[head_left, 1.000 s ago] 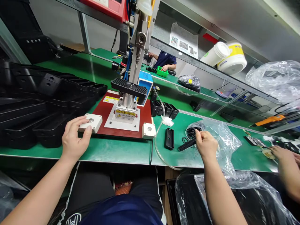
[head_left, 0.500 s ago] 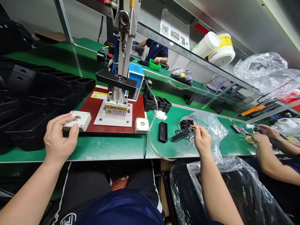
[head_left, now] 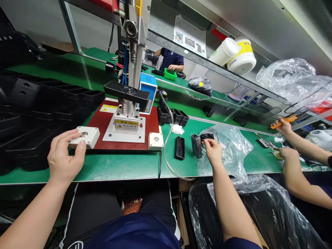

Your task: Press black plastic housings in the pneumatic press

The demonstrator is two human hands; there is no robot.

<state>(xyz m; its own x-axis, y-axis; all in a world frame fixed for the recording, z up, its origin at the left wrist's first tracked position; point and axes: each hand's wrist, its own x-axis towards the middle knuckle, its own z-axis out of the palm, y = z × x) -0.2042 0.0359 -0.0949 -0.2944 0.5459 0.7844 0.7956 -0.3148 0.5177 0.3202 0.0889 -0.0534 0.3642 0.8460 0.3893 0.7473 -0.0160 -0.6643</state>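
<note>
Left hand (head_left: 64, 157), loosely open, rested on white button box (head_left: 89, 138), left of frame. Right hand (head_left: 214, 151) was pinched closed beside black case (head_left: 196, 146), right of center; hold unclear.

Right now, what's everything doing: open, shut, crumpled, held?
Left hand: open, over the white button box
Right hand: pinched shut
Clear bag: crumpled
Small black tray: open side up
Ridged black part: lying on the metal stand
Orange tool: in a co-worker's hand
Green bin: open-topped
</note>
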